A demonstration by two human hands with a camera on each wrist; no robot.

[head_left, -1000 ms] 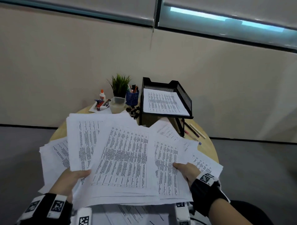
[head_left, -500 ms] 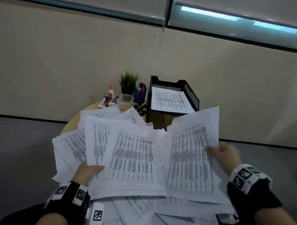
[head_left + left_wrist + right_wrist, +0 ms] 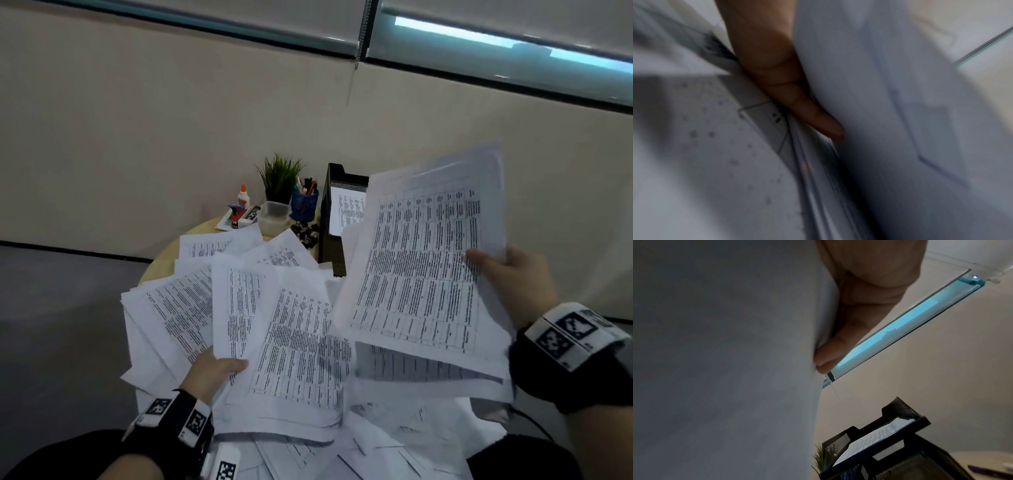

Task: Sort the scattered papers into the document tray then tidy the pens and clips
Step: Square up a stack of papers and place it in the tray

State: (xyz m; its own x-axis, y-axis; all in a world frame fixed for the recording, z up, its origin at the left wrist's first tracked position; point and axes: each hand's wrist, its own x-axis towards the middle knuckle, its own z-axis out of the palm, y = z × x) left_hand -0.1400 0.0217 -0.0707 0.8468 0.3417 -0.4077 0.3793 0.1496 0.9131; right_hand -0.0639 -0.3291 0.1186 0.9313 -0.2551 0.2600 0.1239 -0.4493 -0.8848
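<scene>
Round table: pale wood, mostly covered by printed sheets.
Fanned papers: overlapping spread, held at the near edge above the table.
Raised sheaf: tilted up, in front of the tray.
Document tray: black mesh, one printed sheet inside, at the table's far side.
Left hand: thumb on top, pinching the fanned papers.
Right hand: thumb over the raised sheaf's right edge, gripping it.
Pen cup: blue, pens upright, left of the tray.
Binder clips: black, heaped below the cup.
</scene>
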